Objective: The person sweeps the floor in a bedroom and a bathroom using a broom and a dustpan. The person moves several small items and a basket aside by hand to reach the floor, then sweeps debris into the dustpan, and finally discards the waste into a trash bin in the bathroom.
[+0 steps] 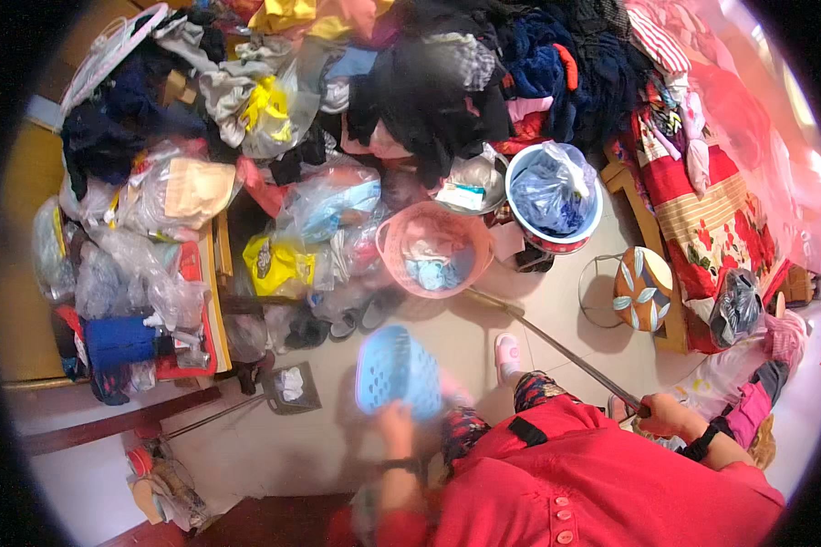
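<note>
My left hand (394,428) is closed on the rim of a light blue plastic basket (394,369) with holes in its wall, held up over the floor and slightly blurred. Out to the right, my right hand (673,417) grips the top of a long pole (576,356). The pole slants away to the far left, and its lower end reaches the floor beside a pink plastic basket (394,251) with cloth inside. What is fixed to that end, if anything, I cannot make out. My pink shoe (507,351) stands on the tiles near the pole.
A tub (517,169) holding a dark blue bag stands beyond, beside a round stool (643,287). Dustpan (294,390) with white scrap lies left. Shoes (306,328) and plastic bags (278,264) crowd the left floor. Clothes (429,82) heap at the back; a bed (702,210) borders the right.
</note>
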The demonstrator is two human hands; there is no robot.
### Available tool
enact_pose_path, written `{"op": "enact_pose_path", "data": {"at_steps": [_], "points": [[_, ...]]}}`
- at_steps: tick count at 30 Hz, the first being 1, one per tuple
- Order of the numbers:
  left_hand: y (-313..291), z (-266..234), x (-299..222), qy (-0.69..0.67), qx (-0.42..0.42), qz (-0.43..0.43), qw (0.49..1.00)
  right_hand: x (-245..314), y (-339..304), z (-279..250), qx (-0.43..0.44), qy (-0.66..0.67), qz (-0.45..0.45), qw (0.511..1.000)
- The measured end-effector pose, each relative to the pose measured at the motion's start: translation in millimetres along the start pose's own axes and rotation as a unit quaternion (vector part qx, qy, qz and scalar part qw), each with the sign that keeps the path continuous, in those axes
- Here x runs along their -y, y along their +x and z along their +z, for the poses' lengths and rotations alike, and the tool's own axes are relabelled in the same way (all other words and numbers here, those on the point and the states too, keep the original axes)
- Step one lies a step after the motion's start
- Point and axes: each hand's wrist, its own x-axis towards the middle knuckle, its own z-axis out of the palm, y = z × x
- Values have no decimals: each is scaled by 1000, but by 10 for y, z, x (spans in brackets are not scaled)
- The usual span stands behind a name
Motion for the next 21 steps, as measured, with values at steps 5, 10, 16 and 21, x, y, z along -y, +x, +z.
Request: {"op": "enact_pose_path", "data": {"at_steps": [5, 10, 16, 21], "points": [[90, -39, -79, -49, 37, -14, 998, -135, -214, 157, 77, 251, 115, 958], [76, -182, 135, 2, 35, 17, 999, -80, -414, 364, 26, 343, 53, 938], [-96, -401, 382, -36, 31, 5, 999, 111, -239, 420, 54, 578, 59, 812], [-238, -417, 646, -47, 45, -25, 998, 362, 344, 490, 65, 621, 21, 781]]}}
